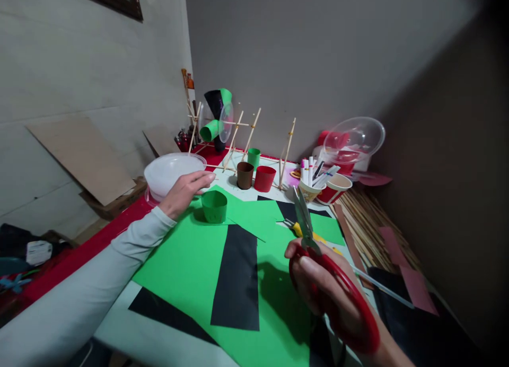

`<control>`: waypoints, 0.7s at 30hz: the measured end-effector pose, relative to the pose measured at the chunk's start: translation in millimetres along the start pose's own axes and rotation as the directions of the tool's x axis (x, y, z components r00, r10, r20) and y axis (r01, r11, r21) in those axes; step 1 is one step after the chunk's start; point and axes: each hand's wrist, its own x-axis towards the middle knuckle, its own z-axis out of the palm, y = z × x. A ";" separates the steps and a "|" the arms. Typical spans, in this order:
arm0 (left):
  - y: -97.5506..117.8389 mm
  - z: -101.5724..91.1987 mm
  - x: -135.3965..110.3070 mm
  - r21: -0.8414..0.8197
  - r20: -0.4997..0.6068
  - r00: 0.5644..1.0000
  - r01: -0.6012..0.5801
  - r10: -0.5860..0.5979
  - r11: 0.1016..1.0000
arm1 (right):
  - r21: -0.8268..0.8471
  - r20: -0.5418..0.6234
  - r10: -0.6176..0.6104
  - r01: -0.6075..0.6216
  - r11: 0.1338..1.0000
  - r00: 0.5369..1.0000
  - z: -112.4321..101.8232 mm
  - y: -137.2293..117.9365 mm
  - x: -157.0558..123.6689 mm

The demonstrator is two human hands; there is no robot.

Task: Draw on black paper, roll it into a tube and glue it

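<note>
My right hand (318, 282) grips a pair of scissors (304, 218) by the red handles, blades pointing up and nearly together. Stretched over the left side of the table, my left hand (189, 191) has its fingers extended, between a pale plastic bowl (169, 171) and a green paper cup (214, 206). Whether its fingertips touch anything, I cannot tell. Beneath both hands lie large green paper sheets (186, 266). A black paper strip (237, 282) rests on top of them, with another black strip (170, 314) near the front edge.
Brown (244, 176) and red (265, 179) paper cups stand farther back, near stick frames (288, 149) and a green-and-black paper wheel (217, 118). At right are a cup of markers (312, 189), yellow-handled pliers (314, 234) and a bundle of wooden sticks (371, 224).
</note>
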 end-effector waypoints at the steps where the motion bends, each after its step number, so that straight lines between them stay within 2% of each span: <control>1: 0.5 -1.6 0.3 -0.025 -0.014 1.000 -0.009 0.008 1.000 | 0.023 0.012 -0.014 0.014 1.000 1.000 -0.1 0.2 -2.2; 5: 9.8 -4.6 -6.0 -0.114 -0.135 0.985 -0.118 0.103 0.986 | 0.092 0.053 -0.060 0.055 0.994 0.997 3.6 -6.2 -5.7; 7: 21.2 -2.0 -18.1 -0.161 -0.216 0.962 -0.203 0.166 0.966 | 0.145 0.093 -0.088 0.074 0.987 0.992 7.4 -11.3 -5.3; 9: 35.7 6.7 -38.7 -0.234 -0.220 0.955 -0.252 0.201 0.939 | 0.194 0.168 -0.087 0.054 0.979 0.982 11.7 -16.5 -4.5; 11: 49.8 21.6 -66.6 -0.328 -0.074 0.978 -0.208 0.195 0.922 | 0.217 0.257 -0.067 0.010 0.976 0.964 16.5 -22.1 -4.9; 13: 60.0 39.7 -97.0 -0.416 0.134 0.975 -0.106 0.177 0.903 | 0.208 0.327 -0.034 -0.037 0.978 0.945 22.1 -28.0 -7.9; 14: 63.1 48.3 -111.1 -0.474 0.239 0.958 -0.028 0.159 0.880 | 0.202 0.354 -0.017 -0.058 0.978 0.935 25.3 -30.8 -10.7; 15: 64.8 56.1 -123.6 -0.595 0.328 0.939 0.121 0.102 0.794 | 0.196 0.373 0.002 -0.080 0.977 0.928 28.7 -33.2 -14.3; 16: 65.2 62.5 -134.1 -0.665 0.365 0.929 0.216 0.059 0.715 | 0.190 0.382 0.021 -0.100 0.977 0.924 32.1 -35.1 -18.8; 19: 61.4 73.2 -154.8 -0.710 0.365 0.931 0.264 0.020 0.652 | 0.173 0.369 0.085 -0.159 0.972 0.925 41.4 -36.3 -35.5; 21: 57.3 75.1 -163.3 -0.716 0.378 0.926 0.287 0.008 0.637 | 0.076 0.302 0.103 -0.131 0.988 0.948 47.4 -32.6 -46.3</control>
